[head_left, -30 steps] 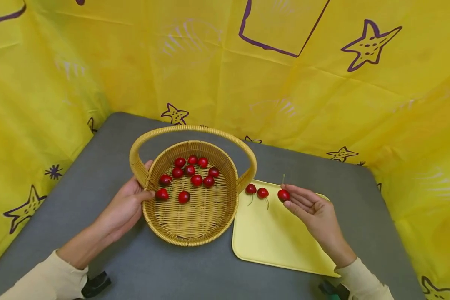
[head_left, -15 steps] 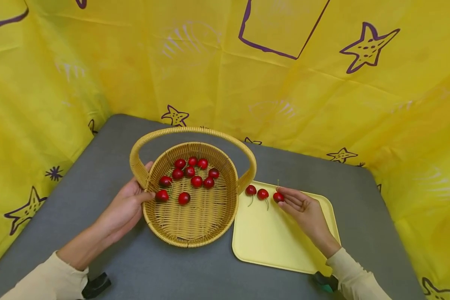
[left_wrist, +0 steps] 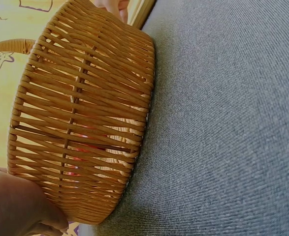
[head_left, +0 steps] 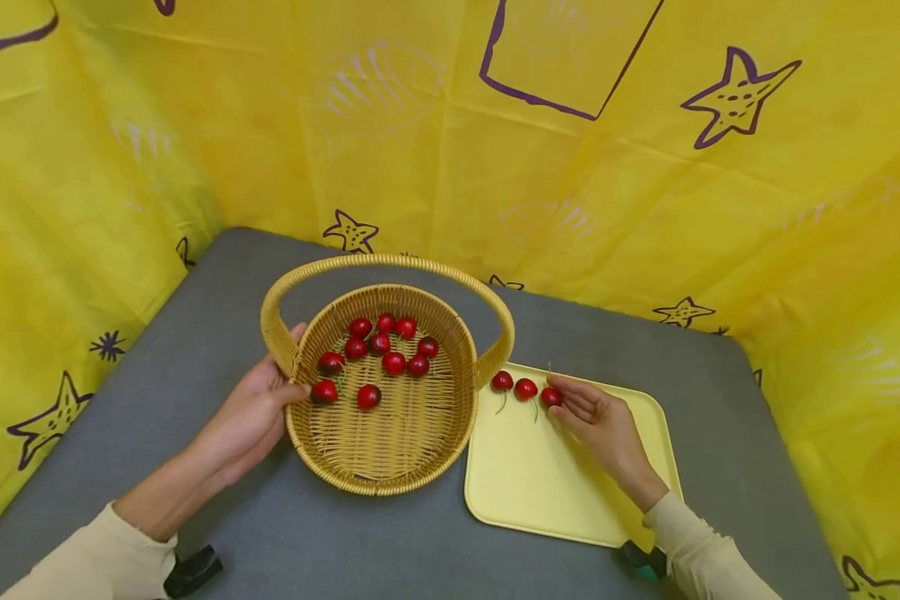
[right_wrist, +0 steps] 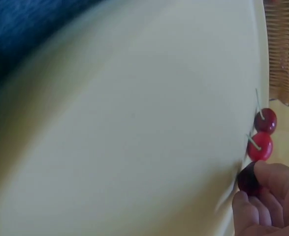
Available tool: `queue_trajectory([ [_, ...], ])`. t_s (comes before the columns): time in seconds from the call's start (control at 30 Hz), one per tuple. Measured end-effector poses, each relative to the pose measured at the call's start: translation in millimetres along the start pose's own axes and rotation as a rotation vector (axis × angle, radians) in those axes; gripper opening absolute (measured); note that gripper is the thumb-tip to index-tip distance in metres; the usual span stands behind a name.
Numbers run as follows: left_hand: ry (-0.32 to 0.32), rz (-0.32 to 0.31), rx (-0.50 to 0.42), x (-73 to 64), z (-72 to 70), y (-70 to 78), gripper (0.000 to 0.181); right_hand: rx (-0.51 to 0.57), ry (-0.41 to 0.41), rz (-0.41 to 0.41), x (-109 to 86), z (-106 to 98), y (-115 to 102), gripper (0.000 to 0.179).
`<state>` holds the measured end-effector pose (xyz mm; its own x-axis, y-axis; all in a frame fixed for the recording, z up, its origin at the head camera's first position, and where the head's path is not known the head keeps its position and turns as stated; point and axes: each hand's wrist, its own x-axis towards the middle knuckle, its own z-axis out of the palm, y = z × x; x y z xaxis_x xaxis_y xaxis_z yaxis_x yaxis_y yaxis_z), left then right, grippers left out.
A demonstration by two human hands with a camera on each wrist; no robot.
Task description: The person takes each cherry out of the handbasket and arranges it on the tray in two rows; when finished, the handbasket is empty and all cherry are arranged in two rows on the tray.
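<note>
My left hand (head_left: 243,412) holds the round wicker basket (head_left: 390,450) by its left side, thumb over the rim close to the foot of the arched handle (head_left: 378,260). Several red cherries lie in the basket, mostly toward the back and left, such as one cherry (head_left: 393,363) near the middle. Over the pale yellow tray (head_left: 547,483), my right hand (head_left: 600,423) pinches a cherry (head_left: 551,397) between thumb and fingers, its stem pointing up. Beside it, two more cherries (head_left: 526,389) with stems sit near the tray's back left corner. In the right wrist view the pinched cherry (right_wrist: 248,179) looks dark.
Basket and tray stand side by side on a grey table (head_left: 330,542), the basket slightly overlapping the tray's left edge in view. A yellow cloth (head_left: 450,150) with purple starfish drawings hangs behind and at both sides.
My right hand has moved left with its cherry, bringing it close to the two cherries on the tray. The left hand and basket have stayed put.
</note>
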<state>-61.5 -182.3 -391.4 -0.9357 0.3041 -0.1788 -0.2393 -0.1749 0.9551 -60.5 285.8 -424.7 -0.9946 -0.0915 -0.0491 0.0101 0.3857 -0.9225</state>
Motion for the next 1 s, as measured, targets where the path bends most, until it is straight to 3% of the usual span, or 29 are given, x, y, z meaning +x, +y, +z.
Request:
queue_trajectory([
  [0.33,0.01,-0.002,0.013,-2.6,-0.1,-0.1,0.089,-0.037,0.007,0.016,1.1,1,-2,0.051],
  [0.6,0.005,-0.004,0.012,-0.5,1.4,0.7,0.089,-0.038,0.027,0.013,-6.1,-4,-15,0.052],
  [0.73,0.006,-0.013,0.012,0.4,1.9,0.2,0.089,-0.01,0.046,-0.058,-11.9,-6,-35,0.051],
  [1.0,0.018,-0.021,0.016,-1.1,1.3,1.7,0.089,0.049,0.045,-0.24,-30.6,3,-96,0.048],
])
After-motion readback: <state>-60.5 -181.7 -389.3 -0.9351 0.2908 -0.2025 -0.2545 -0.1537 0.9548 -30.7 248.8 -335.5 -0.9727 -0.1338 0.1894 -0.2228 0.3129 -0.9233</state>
